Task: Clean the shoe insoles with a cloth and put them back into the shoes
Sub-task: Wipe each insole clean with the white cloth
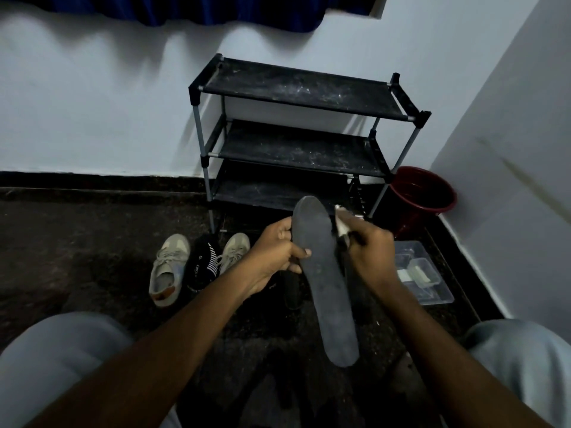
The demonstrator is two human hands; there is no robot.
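cloth [340, 225]: blurred, mostly hidden in right hand [367, 251] | left hand [275, 257]: fingertips hidden behind insole [324, 282] | curtain [185, 9]: cut by top edge | clear box [445, 296], centre right: contents indistinct | sock [200, 267] print: unreadable

Insole [324, 282]: matt dark grey, finely grainy foam-like face; cloth [341, 225]: pale soft fabric; shoe rack [296, 128]: dusty matt black fabric shelves on grey metal tubes with black plastic joints; bucket [423, 196]: glossy red plastic; box [423, 273]: clear plastic; sneakers [168, 270]: beige woven cloth; floor [77, 242]: dark speckled stone.
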